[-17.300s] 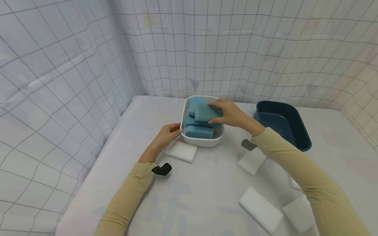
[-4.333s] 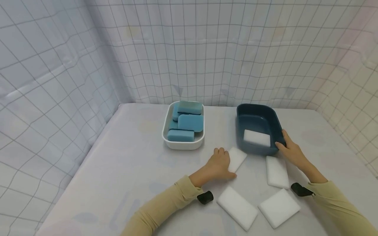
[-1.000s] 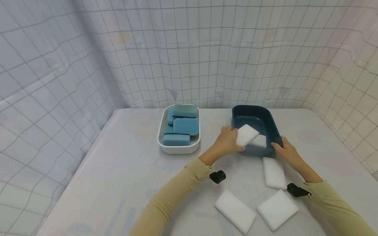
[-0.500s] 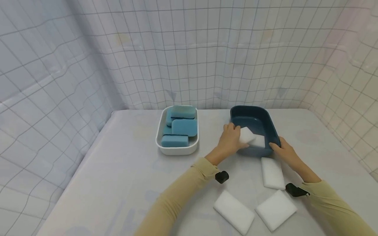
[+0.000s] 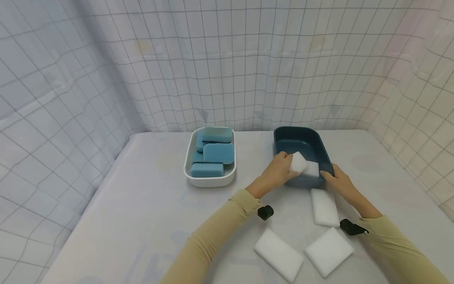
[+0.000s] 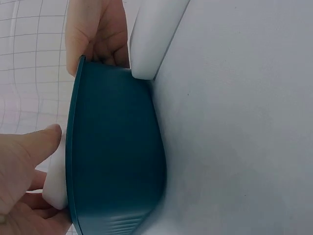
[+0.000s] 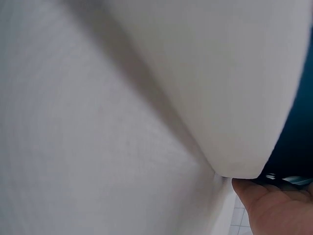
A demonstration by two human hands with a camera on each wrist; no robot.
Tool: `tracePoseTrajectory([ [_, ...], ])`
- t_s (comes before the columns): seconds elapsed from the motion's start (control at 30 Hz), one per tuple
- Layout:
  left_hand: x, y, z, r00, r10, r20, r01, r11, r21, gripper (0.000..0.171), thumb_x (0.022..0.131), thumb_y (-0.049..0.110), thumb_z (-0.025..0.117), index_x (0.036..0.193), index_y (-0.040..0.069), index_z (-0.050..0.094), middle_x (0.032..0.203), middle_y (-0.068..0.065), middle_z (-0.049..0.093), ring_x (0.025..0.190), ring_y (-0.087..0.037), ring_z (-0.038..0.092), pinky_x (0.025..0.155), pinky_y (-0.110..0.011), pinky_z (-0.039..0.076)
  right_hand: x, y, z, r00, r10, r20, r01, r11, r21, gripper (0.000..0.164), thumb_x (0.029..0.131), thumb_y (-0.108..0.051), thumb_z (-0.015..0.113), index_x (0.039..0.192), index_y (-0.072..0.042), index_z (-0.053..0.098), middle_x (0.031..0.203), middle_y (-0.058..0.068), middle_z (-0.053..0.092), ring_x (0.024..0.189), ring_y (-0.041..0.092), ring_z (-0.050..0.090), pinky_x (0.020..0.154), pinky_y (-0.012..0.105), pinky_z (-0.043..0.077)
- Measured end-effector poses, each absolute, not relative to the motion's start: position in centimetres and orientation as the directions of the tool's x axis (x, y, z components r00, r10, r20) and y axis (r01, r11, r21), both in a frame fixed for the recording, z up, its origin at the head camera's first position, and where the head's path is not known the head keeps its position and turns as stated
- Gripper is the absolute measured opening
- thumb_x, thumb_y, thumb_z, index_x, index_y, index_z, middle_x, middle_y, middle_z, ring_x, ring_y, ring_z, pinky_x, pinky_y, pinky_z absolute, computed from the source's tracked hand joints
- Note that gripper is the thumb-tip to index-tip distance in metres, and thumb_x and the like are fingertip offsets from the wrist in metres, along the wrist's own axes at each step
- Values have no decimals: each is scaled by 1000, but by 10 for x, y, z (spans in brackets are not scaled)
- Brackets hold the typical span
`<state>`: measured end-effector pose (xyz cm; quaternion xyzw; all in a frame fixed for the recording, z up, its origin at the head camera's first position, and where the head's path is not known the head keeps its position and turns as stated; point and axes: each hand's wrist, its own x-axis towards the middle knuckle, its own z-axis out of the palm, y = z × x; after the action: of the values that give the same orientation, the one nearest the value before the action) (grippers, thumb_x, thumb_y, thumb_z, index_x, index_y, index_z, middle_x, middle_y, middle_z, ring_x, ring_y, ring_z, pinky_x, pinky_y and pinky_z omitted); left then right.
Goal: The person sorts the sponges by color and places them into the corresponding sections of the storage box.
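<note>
My left hand grips a white melamine sponge by its left side, tilted, just inside the front left part of the dark teal bin. A second white sponge lies in the bin beside it. In the left wrist view the held sponge shows at the bin's rim, between thumb and fingers. My right hand holds the bin's front right corner, thumb over the rim. A white sponge lies on the table right in front of the bin; it fills much of the right wrist view.
Two more white sponges lie flat nearer the front. To the left stands a white container with several blue sponges in it. A gridded white curtain hangs behind the table.
The blue sponge has left my right hand for the white container. My left hand has picked a white sponge off the table and moved it into the teal bin; my right hand now holds that bin.
</note>
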<state>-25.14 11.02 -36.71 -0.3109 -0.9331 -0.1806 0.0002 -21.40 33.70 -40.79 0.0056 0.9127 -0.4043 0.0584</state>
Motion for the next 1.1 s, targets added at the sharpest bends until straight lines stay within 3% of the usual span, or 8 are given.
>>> tracePoseTrajectory([
  [0.17,-252,110,-366,-773,624,117,635,756,163,43,97,30,51,130,3,50,130,-8,54,119,-19,52,100,-25,45,-213,336,-407,-994,-38,-105,53,667,-744,73,99,-44,33,146,8,11,148,36,19,136,53,20,106,65,26],
  [0.3,-252,110,-365,-782,607,142,617,786,38,36,96,30,52,124,8,57,127,-5,55,115,-19,49,97,-25,45,-214,335,-408,-994,-34,-105,56,667,-743,73,99,-44,34,146,8,12,148,35,20,136,52,20,106,64,26],
  [0.5,-251,114,-366,-837,525,157,533,846,14,29,93,35,57,115,18,63,118,0,53,101,-16,39,79,-27,37,-213,331,-409,-994,-43,-103,50,659,-750,72,99,-43,34,146,8,13,149,35,19,137,52,19,107,64,25],
  [0.67,-252,115,-366,-855,508,104,507,861,-33,26,98,33,47,110,21,67,115,6,58,108,-16,42,95,-38,36,-213,331,-409,-994,-42,-101,48,664,-746,72,99,-43,33,146,8,12,149,35,18,137,52,18,107,64,24],
  [0.77,-253,112,-365,-850,523,66,523,852,-15,31,100,34,40,112,21,66,120,7,60,120,-17,42,107,-50,31,-213,332,-408,-994,-37,-98,49,667,-743,72,99,-43,32,146,8,11,149,35,18,137,52,18,108,64,24],
  [0.9,-254,105,-368,-830,555,59,558,829,41,37,101,38,37,129,22,55,138,6,50,134,-17,34,112,-53,26,-213,332,-406,-994,-33,-101,53,670,-740,71,99,-41,32,145,9,12,148,36,19,137,52,19,108,64,25],
  [1.0,-251,96,-374,-805,575,144,590,800,104,40,100,36,39,135,21,49,143,2,43,137,-20,31,109,-49,29,-213,332,-404,-994,-30,-107,59,675,-735,71,99,-41,32,145,9,13,148,36,19,137,52,19,108,64,25],
  [1.1,-243,85,-381,-778,579,244,624,759,188,38,98,31,44,133,18,52,139,-3,46,132,-22,34,102,-46,34,-211,335,-402,-993,-34,-109,57,678,-733,72,99,-42,32,146,8,11,149,35,18,137,53,18,107,64,25],
])
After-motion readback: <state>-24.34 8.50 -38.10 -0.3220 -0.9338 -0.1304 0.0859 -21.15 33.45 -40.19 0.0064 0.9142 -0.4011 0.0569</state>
